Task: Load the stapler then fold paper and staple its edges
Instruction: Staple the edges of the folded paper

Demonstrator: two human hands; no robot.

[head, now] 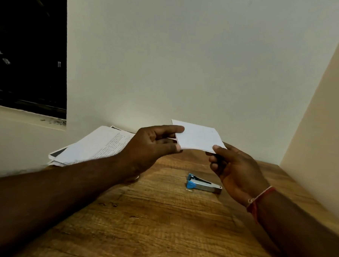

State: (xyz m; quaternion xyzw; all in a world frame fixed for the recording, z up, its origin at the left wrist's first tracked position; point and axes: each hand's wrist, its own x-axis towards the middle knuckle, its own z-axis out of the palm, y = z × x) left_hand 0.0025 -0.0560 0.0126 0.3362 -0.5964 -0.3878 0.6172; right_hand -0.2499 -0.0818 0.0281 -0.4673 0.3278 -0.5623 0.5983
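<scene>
White folded paper held aloft — left hand and right hand each pinch an edge.

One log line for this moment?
left hand: pinches folded paper | right hand: pinches its right corner | stapler: on table, untouched

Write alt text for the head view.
Two hands hold a folded white paper above a wooden table, the left hand pinching its left edge, the right hand its right corner. A blue stapler lies on the table beneath; printed sheets are stacked at left.
</scene>
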